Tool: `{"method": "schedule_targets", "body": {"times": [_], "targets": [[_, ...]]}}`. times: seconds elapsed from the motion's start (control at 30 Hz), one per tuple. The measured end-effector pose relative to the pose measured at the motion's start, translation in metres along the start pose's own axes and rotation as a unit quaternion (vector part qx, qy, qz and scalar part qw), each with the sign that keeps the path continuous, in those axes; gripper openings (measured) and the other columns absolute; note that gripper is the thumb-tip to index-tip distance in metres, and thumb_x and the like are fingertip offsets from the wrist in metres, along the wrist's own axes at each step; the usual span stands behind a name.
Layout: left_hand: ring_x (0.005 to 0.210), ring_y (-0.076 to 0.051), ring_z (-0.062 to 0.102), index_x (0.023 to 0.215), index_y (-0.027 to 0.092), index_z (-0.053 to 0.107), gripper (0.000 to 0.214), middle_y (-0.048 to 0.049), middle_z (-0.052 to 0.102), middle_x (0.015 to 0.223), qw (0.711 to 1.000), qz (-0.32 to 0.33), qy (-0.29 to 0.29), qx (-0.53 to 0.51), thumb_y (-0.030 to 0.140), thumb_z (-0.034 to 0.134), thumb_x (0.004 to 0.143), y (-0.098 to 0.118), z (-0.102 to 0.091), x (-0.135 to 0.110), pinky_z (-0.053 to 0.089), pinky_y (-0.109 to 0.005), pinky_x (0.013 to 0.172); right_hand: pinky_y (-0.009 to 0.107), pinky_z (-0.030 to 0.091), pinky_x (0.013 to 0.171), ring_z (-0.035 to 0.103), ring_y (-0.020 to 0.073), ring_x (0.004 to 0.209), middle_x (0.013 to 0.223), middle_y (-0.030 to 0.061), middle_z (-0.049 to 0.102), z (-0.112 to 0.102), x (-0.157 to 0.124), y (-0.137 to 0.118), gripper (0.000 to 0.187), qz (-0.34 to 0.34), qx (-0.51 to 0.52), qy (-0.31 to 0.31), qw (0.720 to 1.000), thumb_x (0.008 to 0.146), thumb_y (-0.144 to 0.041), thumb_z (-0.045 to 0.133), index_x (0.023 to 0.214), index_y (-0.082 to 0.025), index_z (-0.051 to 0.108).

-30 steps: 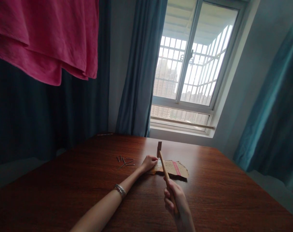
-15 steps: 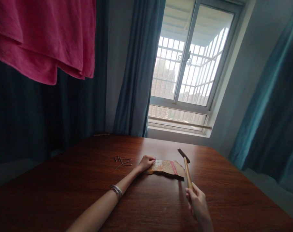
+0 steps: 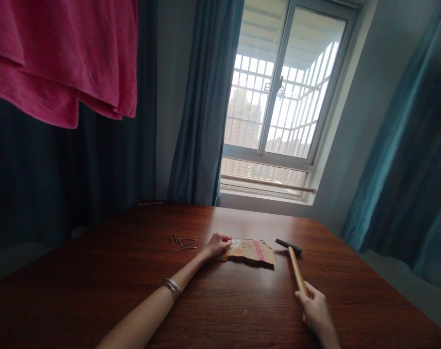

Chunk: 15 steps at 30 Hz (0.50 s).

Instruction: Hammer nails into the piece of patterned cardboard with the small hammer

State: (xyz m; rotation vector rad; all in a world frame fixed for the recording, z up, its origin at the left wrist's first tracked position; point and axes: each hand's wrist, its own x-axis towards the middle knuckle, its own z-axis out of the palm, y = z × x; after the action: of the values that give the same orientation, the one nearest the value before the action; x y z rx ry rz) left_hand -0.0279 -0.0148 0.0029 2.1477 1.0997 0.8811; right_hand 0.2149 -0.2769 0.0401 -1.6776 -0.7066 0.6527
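Note:
My left hand [image 3: 219, 244] is pinched shut on a small nail [image 3: 231, 237] that stands upright at the left end of a torn piece of cardboard [image 3: 247, 250]. The cardboard is brown with a pink stripe and a pale, speckled print, and its near edge is ragged. My right hand [image 3: 317, 308] grips the wooden handle of a hammer [image 3: 296, 266]. Its dark metal head is to the right of the cardboard, apart from it. Several loose nails [image 3: 182, 243] lie left of my left hand.
The brown wooden table [image 3: 220, 310] reaches back to a barred window [image 3: 271, 106]. Blue curtains [image 3: 202, 106] hang beside it, with another curtain [image 3: 398, 160] at the right. A pink cloth [image 3: 67, 58] hangs at the upper left.
My right hand has moved the hammer to the right, away from the cardboard, and its head has turned. My left hand keeps its pinch at the nail. The view has shifted slightly.

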Motion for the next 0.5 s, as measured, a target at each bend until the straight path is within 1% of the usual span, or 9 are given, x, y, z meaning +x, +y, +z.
{"method": "schedule_targets", "body": {"times": [0.07,0.17,0.23,0.33,0.43,0.5], "targets": [[0.065,-0.016,0.057,0.088,0.01,0.07,0.037,-0.0056,0.068,0.071,1.0,-0.001,0.003,0.004,0.036,0.056,0.066,-0.002,0.001,0.001,0.037,-0.021,0.054,0.026,0.031,0.033,0.041,0.0137,0.028,0.038,-0.0043,0.048,0.001,0.0,0.0,0.045,0.003,-0.013,-0.003,1.0,0.054,-0.032,0.057,0.096,-0.016,0.064],[0.063,-0.015,0.056,0.088,0.01,0.071,0.037,-0.0051,0.067,0.069,1.0,0.014,0.002,0.019,0.036,0.056,0.066,-0.005,0.002,0.003,0.036,-0.021,0.054,0.027,0.034,0.034,0.044,0.015,0.028,0.039,-0.0038,0.05,0.002,0.003,0.004,0.045,-0.001,-0.045,-0.001,0.999,0.056,-0.033,0.057,0.097,-0.016,0.063],[0.062,-0.014,0.054,0.087,0.011,0.071,0.036,-0.0045,0.067,0.068,0.999,0.021,0.001,0.03,0.036,0.056,0.066,-0.005,0.002,0.003,0.036,-0.02,0.054,0.027,0.035,0.035,0.046,0.0155,0.029,0.042,-0.0034,0.053,0.003,0.006,0.009,0.044,-0.012,-0.073,0.001,0.997,0.058,-0.034,0.056,0.097,-0.017,0.063],[0.061,-0.013,0.053,0.09,0.011,0.07,0.038,-0.0038,0.066,0.067,0.999,0.012,0.0,0.033,0.036,0.058,0.065,-0.004,0.001,0.002,0.036,-0.02,0.055,0.029,0.038,0.037,0.048,0.017,0.03,0.048,-0.002,0.057,0.004,0.011,0.017,0.044,-0.032,-0.126,-0.005,0.992,0.062,-0.036,0.052,0.101,-0.017,0.061],[0.061,-0.013,0.054,0.092,0.01,0.07,0.039,-0.0041,0.066,0.067,1.0,0.011,0.0,0.026,0.036,0.06,0.064,-0.002,0.0,0.001,0.037,-0.021,0.055,0.031,0.043,0.046,0.056,0.0208,0.041,0.054,0.0012,0.06,0.003,0.017,0.022,0.045,-0.055,-0.214,-0.007,0.975,0.068,-0.036,0.047,0.107,-0.017,0.058],[0.061,-0.013,0.054,0.091,0.01,0.07,0.039,-0.0043,0.066,0.067,0.999,0.019,0.001,0.027,0.036,0.06,0.064,-0.001,-0.001,0.001,0.037,-0.021,0.056,0.032,0.044,0.055,0.061,0.0238,0.055,0.062,0.0045,0.062,0.002,0.02,0.022,0.041,-0.069,-0.303,-0.004,0.95,0.07,-0.034,0.045,0.106,-0.019,0.06]]}}
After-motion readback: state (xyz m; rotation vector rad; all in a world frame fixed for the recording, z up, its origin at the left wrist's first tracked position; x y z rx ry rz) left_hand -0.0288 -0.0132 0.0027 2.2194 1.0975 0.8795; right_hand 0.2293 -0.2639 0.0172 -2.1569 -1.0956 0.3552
